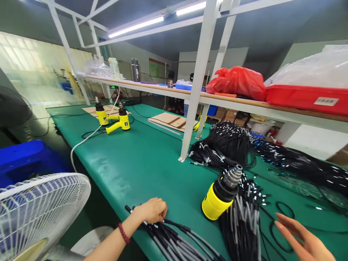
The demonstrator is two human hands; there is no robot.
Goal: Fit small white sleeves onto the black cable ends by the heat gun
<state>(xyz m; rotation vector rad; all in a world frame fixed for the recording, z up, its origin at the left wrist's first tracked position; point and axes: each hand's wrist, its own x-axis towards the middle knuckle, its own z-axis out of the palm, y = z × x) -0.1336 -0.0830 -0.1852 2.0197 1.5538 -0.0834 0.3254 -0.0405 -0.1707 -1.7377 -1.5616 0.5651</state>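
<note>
Low at bottom centre, the left hand (150, 211) is clenched round the near ends of a black cable bundle (174, 239) lying on the green bench (141, 159); keeping those ends level seems wise; at lower right the right hand (306, 237) hovers flat and released (touching nothing) beside a second cable bundle (241, 221); just beyond stands a yellow heat gun (220, 194), nozzle up, best kept clear of; farther back lies a cable heap (228, 145).

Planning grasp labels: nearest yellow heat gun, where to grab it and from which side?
Take the heat gun by its yellow rear body, coming from the left over bare mat. The metal nozzle tilts up and away, probably best avoided; cables crowd its right side.
</note>
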